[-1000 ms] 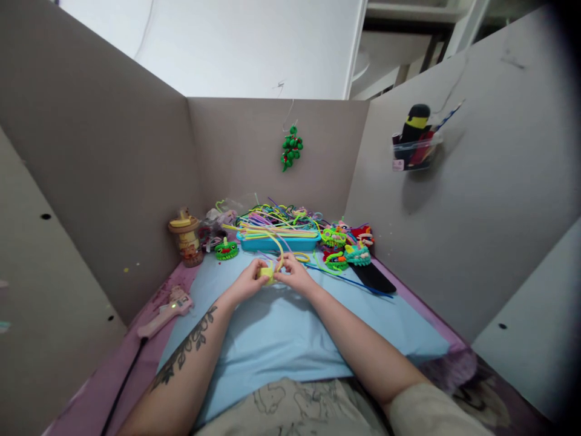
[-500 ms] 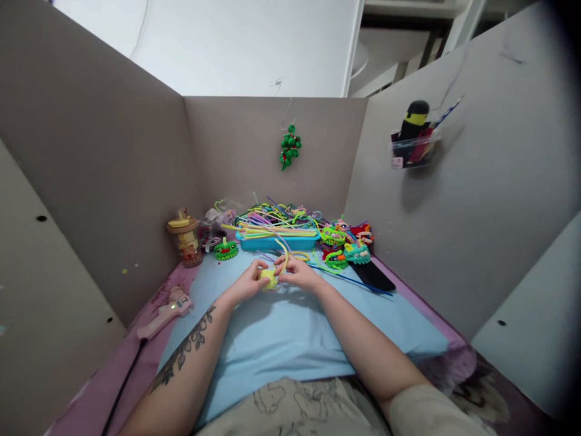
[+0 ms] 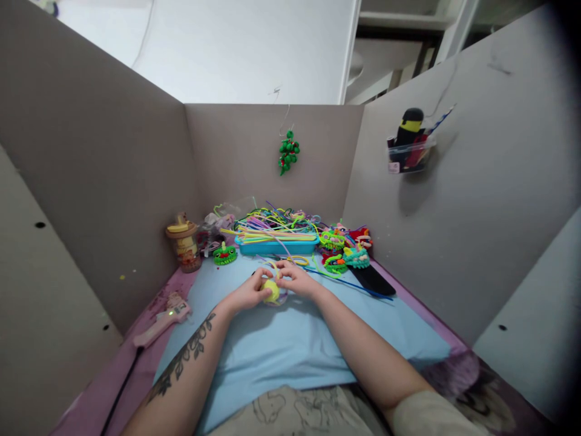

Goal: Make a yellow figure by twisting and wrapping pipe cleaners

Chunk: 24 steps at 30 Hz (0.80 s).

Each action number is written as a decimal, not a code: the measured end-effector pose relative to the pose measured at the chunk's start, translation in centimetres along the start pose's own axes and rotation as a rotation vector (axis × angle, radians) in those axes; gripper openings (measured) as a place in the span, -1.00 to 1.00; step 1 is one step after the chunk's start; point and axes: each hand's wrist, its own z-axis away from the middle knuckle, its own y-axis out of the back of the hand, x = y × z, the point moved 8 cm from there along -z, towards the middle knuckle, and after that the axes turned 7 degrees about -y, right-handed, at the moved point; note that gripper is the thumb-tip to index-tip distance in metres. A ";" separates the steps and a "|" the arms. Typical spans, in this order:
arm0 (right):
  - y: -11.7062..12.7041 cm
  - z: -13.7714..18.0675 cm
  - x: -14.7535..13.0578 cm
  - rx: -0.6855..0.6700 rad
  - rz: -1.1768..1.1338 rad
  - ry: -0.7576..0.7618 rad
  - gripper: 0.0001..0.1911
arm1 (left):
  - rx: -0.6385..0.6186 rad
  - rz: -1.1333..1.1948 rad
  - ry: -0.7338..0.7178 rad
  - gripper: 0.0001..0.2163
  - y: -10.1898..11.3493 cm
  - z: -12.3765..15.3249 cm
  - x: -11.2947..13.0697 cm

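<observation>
My left hand (image 3: 251, 292) and my right hand (image 3: 297, 279) meet over the light blue mat (image 3: 290, 339), both closed around a small yellow fuzzy ball-shaped piece (image 3: 272, 290). A thin yellow pipe cleaner strand (image 3: 275, 266) rises from it between my fingertips. My right fingers pinch at the top of the piece; my left thumb and fingers cup it from the left. Part of the piece is hidden by my fingers.
A blue tray (image 3: 276, 243) heaped with coloured pipe cleaners stands behind my hands. Finished fuzzy figures (image 3: 345, 251) lie to its right, a green one (image 3: 225, 254) and a lidded jar (image 3: 184, 242) to its left. A pink glue gun (image 3: 163, 318) lies at left. Cardboard walls enclose the desk.
The tall yellow loop that arched above my hands has been drawn down to a short strand. Both hands sit slightly lower and nearer me, still on the yellow piece.
</observation>
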 end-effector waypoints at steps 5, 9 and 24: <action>1.1 -0.4 1.3 0.187 -0.021 -0.048 -0.78 | 0.401 -0.312 -0.115 -0.69 3.7 0.0 0.5; 2.7 -0.4 2.9 0.390 -0.190 -0.152 -0.71 | 0.535 -0.225 -0.045 -0.70 4.8 -0.1 -1.0; 0.9 -0.3 2.2 0.391 -0.365 -0.139 -0.75 | 0.538 -0.018 -0.145 -0.47 4.1 -0.4 -0.2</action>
